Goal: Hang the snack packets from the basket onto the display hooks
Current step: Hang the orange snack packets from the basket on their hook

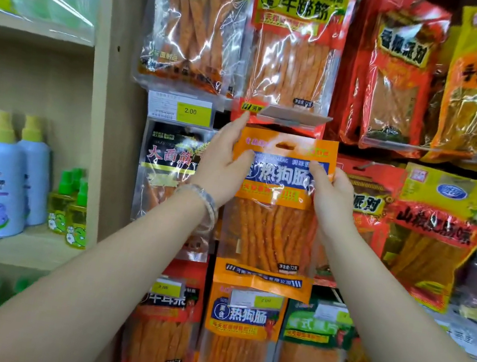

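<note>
One orange snack packet (272, 227), upright, at the centre of the display wall in the middle row. Both hands are on its upper part.
- Left hand (222, 165): thumb across the front at the upper left edge, fingers behind, index tip reaching the bottom of the red-and-green packet (294, 48) above.
- Right hand (334, 197): thumb on the front at the upper right edge, fingers curled behind.
- One hang slot (284, 146) at top centre of the header. Cannot tell whether a hook passes through it.
- Packet top sits just under one grey tag holder (292, 117).
- One bracelet (206, 204) on the left wrist.

Neighbours, counted:
- Top row: four hanging packets, the red-and-green one second from left.
- Middle row: one black-topped packet (168, 175) to the left, one red packet (363, 201) partly behind the right hand, one yellow packet (442, 240) further right.
- Bottom row: three packets, red, orange (238, 345) and green. The orange one bears the same print as the held packet, whose lower edge overlaps its top.

Price tags: one yellow-green tag (190, 111) reading 2.00, and three more over the bottom row, blurred.

Beige shelf unit (98, 125) at left holds three blue spray bottles (0, 182) with yellow caps and at least three small green-capped bottles (78, 214) beside them.
</note>
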The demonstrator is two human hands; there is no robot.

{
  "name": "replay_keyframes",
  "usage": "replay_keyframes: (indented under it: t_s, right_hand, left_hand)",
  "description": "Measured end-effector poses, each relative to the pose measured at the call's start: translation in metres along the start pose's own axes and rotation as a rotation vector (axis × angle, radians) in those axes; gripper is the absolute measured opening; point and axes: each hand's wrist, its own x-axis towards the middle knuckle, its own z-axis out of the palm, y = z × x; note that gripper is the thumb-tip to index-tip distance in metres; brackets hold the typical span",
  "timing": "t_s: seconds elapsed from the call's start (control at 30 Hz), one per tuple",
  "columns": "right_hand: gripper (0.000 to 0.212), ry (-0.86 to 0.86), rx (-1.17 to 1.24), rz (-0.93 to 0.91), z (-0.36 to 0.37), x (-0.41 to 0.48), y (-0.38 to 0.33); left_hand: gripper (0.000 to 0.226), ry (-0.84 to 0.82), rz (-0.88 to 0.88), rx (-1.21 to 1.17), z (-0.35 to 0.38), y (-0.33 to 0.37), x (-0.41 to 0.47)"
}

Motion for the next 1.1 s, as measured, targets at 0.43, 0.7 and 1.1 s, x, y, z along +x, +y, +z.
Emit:
replay_keyframes:
  t_s: [0.43, 0.7, 1.1]
  right_hand:
    - [0.038, 0.000, -0.162, -0.020, 0.009, 0.013, 0.010]
    - [0.066, 0.097, -0.787, -0.564, -0.010, -0.016, 0.058]
    - [0.074, -0.302, -1.493, -0.595, 0.010, -0.002, 0.096]
  left_hand:
    - [0.066, -0.019, 0.053, -0.023, 0.012, -0.009, 0.006]
    - [0.078, -0.251, -0.090, 0.460, 0.031, -0.090, -0.047]
    - [0.092, -0.405, -0.241, 0.487, 0.058, -0.133, -0.040]
